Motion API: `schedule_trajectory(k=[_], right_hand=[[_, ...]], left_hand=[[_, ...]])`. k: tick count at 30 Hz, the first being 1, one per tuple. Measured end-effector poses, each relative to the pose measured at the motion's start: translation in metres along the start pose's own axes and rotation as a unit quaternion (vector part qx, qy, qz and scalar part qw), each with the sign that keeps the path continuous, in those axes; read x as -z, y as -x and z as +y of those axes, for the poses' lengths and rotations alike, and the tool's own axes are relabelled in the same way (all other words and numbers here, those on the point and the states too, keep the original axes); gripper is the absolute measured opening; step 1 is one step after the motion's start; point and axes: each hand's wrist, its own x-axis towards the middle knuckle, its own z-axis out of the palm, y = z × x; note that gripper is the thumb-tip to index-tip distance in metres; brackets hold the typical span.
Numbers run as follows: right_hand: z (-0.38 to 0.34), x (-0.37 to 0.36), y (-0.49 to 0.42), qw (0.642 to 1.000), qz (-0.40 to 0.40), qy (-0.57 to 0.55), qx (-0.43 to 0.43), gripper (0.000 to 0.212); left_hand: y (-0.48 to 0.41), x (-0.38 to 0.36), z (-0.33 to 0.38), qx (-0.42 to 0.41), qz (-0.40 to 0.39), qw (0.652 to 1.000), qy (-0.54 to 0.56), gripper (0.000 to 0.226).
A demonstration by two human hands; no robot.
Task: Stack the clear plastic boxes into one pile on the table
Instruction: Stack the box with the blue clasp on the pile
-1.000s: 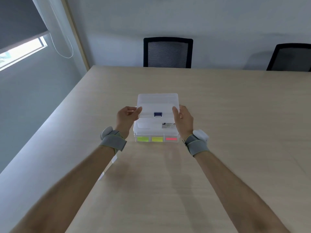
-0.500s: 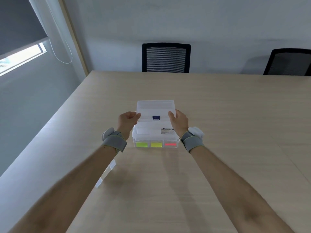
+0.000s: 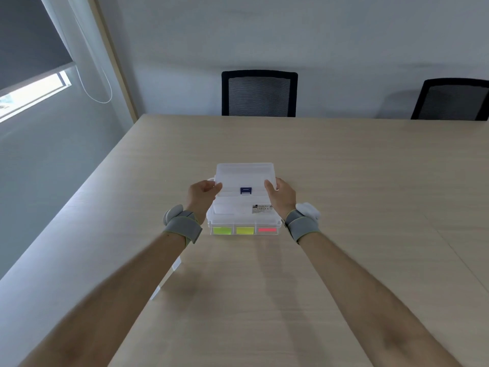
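**Head view: both hands on the top box of the pile**

Head view showed the bench (image 3: 344, 181) filling the middle and lower frame, with a pile of clear boxes at centre. The top box (image 3: 244, 176), with a small blue latch (image 3: 245, 190) on its near edge, was held at its sides above the lower box (image 3: 238, 213); whether it rested fully on it I could not tell. The left hand (image 3: 202, 194) had its grip clenched on the top box's left side, the right hand (image 3: 281, 196) on its right side. Yellow-green, yellow and pink labels (image 3: 244, 230) showed along the pile's near face. Grey wristbands (image 3: 182, 229) wrapped both wrists. Two black chairs (image 3: 259, 94) stood at the upper frame.
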Motion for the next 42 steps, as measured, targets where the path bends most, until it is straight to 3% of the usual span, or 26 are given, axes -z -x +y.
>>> schedule_trajectory(k=[8,19,22,25,31,34,42], right_hand=[[0.003,-0.002,-0.004,0.999,-0.003,0.036,0.007,0.041],[0.001,-0.003,-0.005,0.999,-0.001,0.032,0.001,0.047],[0.002,-0.004,-0.003,1.000,0.011,0.021,0.000,0.048],[0.003,-0.004,0.000,1.000,0.021,0.006,0.003,0.050],[0.006,0.000,0.013,0.997,0.068,-0.033,0.033,0.042],[0.010,0.001,0.023,0.995,0.086,-0.035,0.043,0.039],[0.041,-0.009,0.052,0.992,0.119,-0.021,0.022,0.032]], left_hand=[[0.003,0.001,0.002,0.000,0.011,1.000,-0.021,0.011],[0.010,0.002,0.006,-0.008,0.022,0.999,-0.041,0.016],[0.013,0.002,0.007,-0.013,0.016,0.999,-0.051,0.026],[0.015,0.003,0.008,-0.024,0.008,0.997,-0.067,0.016],[0.019,0.008,0.006,-0.035,0.034,0.994,-0.096,0.031],[0.023,0.014,0.000,-0.045,0.050,0.991,-0.116,0.016],[0.043,0.039,-0.032,-0.035,0.073,0.981,-0.174,0.027]])
